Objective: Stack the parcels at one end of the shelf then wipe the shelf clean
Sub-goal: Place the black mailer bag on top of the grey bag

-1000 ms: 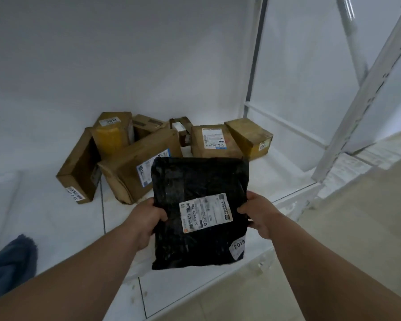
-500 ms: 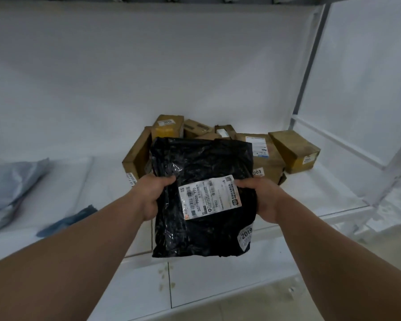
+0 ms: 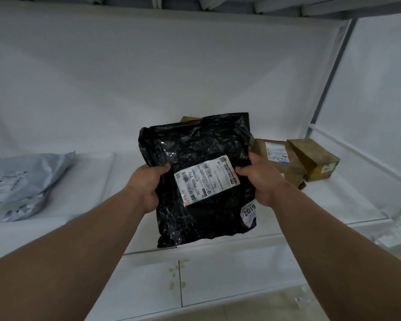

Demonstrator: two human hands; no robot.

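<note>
A black plastic parcel [image 3: 202,144] with a white shipping label hangs in the air in front of me over the white shelf [image 3: 333,200]. My left hand [image 3: 146,184] grips its left edge and my right hand [image 3: 259,179] grips its right edge, thumbs on the front face. Behind it, at the right end of the shelf, lies a pile of brown cardboard parcels [image 3: 310,158], mostly hidden by the black parcel. A grey plastic parcel [image 3: 21,179] lies on the shelf at the far left.
The shelf's white back wall [image 3: 171,77] rises behind the parcels, and a side panel with a metal post [image 3: 329,82] closes the right end. Another shelf runs overhead. The shelf's front face [image 3: 229,274] has brownish stains.
Both hands have lifted the black parcel higher and farther in, so it now covers most of the brown pile. The view has tilted up and left; the blue cloth is out of sight.
</note>
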